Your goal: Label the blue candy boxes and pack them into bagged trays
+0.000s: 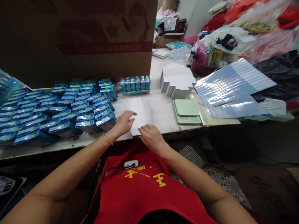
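A white piece of folded cardboard point(138, 109) lies at the table's front edge before me, with a raised fold along its right side. My left hand point(126, 122) is at its left edge, thumb and forefinger apart and reaching over the white surface. At the near right corner, the bent fingers of my right hand point(151, 135) press together on the cardboard's edge; the thumb is hidden. A stack of flat white die-cut cardboard point(178, 76) lies further back to the right.
Many upright blue boxes point(85, 107) fill the table on the left, before a large brown carton point(93, 40). A wrapped row of small blue packs point(135, 83) stands behind the cardboard. Right are a green scale point(186, 110), shiny plastic sheets point(233, 84) and piled bags point(261, 34).
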Action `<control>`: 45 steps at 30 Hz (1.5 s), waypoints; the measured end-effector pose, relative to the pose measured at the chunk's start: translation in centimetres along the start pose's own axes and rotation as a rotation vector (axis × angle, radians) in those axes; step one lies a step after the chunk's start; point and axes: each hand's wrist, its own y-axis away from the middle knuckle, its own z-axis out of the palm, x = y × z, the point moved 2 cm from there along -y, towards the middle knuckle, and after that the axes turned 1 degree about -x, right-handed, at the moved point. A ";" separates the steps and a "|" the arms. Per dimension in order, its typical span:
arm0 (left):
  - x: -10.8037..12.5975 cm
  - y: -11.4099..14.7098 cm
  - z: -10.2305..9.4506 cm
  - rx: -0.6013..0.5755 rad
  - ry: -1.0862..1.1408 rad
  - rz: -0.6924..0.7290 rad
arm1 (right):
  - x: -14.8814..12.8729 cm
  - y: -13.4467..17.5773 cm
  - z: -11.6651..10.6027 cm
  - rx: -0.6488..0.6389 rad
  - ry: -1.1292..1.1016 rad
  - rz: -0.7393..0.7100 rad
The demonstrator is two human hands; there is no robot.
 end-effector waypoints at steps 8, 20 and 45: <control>-4.1 -1.3 -0.7 0.236 -0.031 -0.260 | -4.1 1.5 5.4 -0.200 0.134 -0.109; -6.1 -0.1 2.4 0.036 0.060 -0.443 | -1.9 -3.0 -1.3 -0.203 0.045 0.014; -6.2 -1.7 4.4 -0.015 0.513 -0.672 | 5.2 -6.9 2.6 -0.375 -0.102 0.225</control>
